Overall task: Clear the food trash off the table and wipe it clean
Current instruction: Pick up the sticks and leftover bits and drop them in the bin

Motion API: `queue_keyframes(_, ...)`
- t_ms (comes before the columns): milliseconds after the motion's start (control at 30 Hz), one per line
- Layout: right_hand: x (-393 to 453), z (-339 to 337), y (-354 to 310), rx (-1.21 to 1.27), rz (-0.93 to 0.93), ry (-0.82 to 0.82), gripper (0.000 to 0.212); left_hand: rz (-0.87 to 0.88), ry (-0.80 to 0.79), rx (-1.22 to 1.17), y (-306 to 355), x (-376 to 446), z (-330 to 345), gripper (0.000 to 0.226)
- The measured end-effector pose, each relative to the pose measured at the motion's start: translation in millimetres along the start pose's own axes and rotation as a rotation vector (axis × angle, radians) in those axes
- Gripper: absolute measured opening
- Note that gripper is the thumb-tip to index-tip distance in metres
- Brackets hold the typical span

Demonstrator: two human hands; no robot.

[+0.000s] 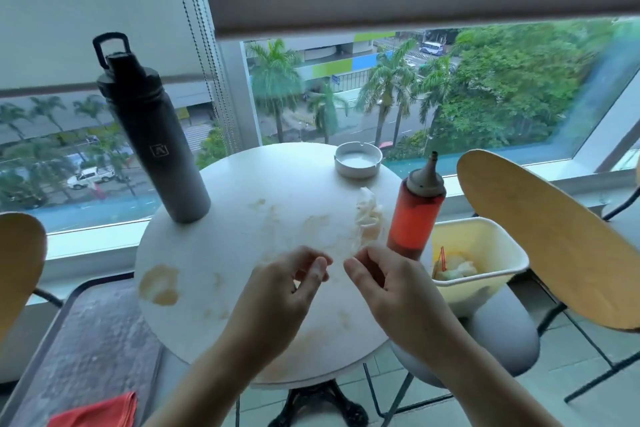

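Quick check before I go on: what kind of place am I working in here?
Probably a café or apartment window nook several floors up. A small round white table on a pedestal base holds an ashtray and a sauce squeeze bottle, wooden-backed chairs flank it, and the window overlooks palms and a street.

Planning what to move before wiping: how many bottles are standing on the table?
2. A dark water bottle stands at the table's far left edge; a red sauce squeeze bottle stands at the right edge, beside the crumpled tissue. None looks hidden.
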State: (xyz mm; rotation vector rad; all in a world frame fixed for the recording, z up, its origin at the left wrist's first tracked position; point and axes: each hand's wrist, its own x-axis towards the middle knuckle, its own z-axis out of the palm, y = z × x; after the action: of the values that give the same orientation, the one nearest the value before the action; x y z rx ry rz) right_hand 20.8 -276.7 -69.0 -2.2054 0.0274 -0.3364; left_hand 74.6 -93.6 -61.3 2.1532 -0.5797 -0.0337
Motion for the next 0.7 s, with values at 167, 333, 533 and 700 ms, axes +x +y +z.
queue_keyframes(167, 25, 26, -22, -0.224, -0.018, 0.128, 0.017, 0.05, -0.043, 0.02, -25, 10, -30, 0.015)
queue_keyframes(333, 57, 49, -27, -0.424, 0.001, 0.207, 0.018, 0.081, -0.076, 0.001, -40, 12, -50, 0.015)
queue_keyframes(533, 93, 56, -18, -0.687, 0.179, 0.135, 0.047, 0.064, -0.051, -0.018, -54, 19, -61, 0.014)
queue_keyframes(700, 106, 58, -15, -0.837, 0.437, -0.116, 0.062, 0.051, -0.029, -0.043, -61, 22, -66, 0.014)
